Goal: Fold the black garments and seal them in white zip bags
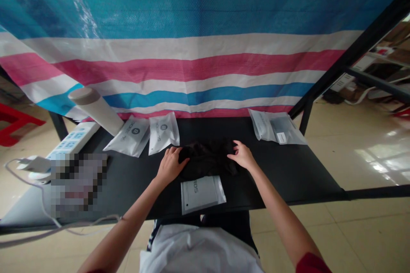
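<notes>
A crumpled piece of black fabric (pixel 208 158) lies on the dark table between my hands. My left hand (pixel 171 164) grips its left end, thumb on top and fingers curled around the edge. At the opposite end, my right hand (pixel 242 155) pinches the fabric between thumb and fingers. What kind of item the cloth is, I cannot make out. Just in front of it, near the table's front edge, a frosted zip bag (pixel 203 194) with dark lettering lies flat.
Two frosted bags (pixel 131 136) (pixel 164 132) lie at the back left beside a tilted white bottle (pixel 98 111). A power strip (pixel 73 140) with a plugged charger (pixel 35 164) and cable is on the left. More bags (pixel 277 127) lie back right. Striped sheeting (pixel 198 68) hangs behind.
</notes>
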A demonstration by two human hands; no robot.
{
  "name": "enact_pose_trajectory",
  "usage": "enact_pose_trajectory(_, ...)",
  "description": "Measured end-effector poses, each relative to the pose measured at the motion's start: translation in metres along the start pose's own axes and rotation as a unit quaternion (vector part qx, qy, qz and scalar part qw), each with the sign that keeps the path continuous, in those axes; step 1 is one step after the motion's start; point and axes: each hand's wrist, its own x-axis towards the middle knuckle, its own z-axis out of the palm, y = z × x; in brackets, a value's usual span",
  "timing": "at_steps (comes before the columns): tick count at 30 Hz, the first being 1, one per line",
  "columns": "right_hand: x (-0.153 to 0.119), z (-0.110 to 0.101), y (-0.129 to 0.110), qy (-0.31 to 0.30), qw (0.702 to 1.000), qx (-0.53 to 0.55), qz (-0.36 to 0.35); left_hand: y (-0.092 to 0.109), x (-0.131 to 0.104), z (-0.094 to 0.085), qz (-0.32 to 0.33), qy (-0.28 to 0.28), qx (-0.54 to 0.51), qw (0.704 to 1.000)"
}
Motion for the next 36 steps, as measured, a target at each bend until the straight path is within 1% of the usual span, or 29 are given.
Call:
enact_pose_trajectory(5, 0.01, -0.001, 0.004, -0.038, 0.999, 0.017, 0.027, 0.001, 0.004, -0.001, 0.014, -0.004, -0.025, 1.0)
enact_pose_trajectory(7, 0.011, -0.001, 0.005, -0.052, 0.998, 0.026, 0.026, 0.003, 0.004, -0.001, 0.03, -0.007, -0.045, 0.999)
enact_pose_trajectory(9, 0.011, 0.0, 0.005, -0.054, 0.998, 0.039, 0.019, 0.006, 0.005, -0.001, 0.033, -0.019, -0.069, 0.997)
enact_pose_trajectory(12, 0.008, 0.001, 0.006, -0.05, 0.996, 0.068, 0.005, 0.01, 0.006, -0.002, 0.009, -0.06, -0.116, 0.991)
enact_pose_trajectory(14, 0.005, 0.002, 0.007, -0.04, 0.996, 0.085, 0.001, 0.011, 0.008, -0.003, 0.002, -0.075, -0.175, 0.982)
enact_pose_trajectory(17, -0.002, 0.002, 0.009, -0.007, 0.996, 0.09, 0.007, 0.013, 0.008, -0.004, 0.009, -0.072, -0.276, 0.958)
enact_pose_trajectory(20, -0.01, 0.001, 0.011, 0.017, 0.996, 0.092, 0.003, 0.015, 0.004, -0.003, 0.015, -0.066, -0.336, 0.94)
enact_pose_trajectory(22, -0.017, 0.0, 0.011, 0.032, 0.994, 0.099, -0.023, 0.016, 0.0, -0.001, 0.024, -0.055, -0.347, 0.936)
enact_pose_trajectory(26, -0.029, -0.004, 0.011, 0.063, 0.982, 0.113, -0.138, 0.015, -0.007, 0.005, 0.034, -0.019, -0.336, 0.941)
enact_pose_trajectory(28, -0.034, -0.008, 0.01, 0.067, 0.975, 0.119, -0.174, 0.012, -0.01, 0.007, 0.026, -0.001, -0.337, 0.941)
enact_pose_trajectory(30, -0.038, -0.011, 0.008, 0.066, 0.973, 0.128, -0.181, 0.008, -0.01, 0.008, 0.017, 0.009, -0.339, 0.941)
enact_pose_trajectory(32, -0.041, -0.013, 0.007, 0.06, 0.973, 0.124, -0.186, 0.006, -0.009, 0.007, 0.029, 0.001, -0.332, 0.943)
enact_pose_trajectory(34, -0.042, -0.015, 0.006, 0.057, 0.973, 0.104, -0.196, 0.007, -0.01, 0.003, 0.064, 0.003, -0.314, 0.947)
enact_pose_trajectory(36, -0.042, -0.015, 0.007, 0.061, 0.974, 0.08, -0.204, 0.01, -0.012, -0.001, 0.112, 0.032, -0.303, 0.946)
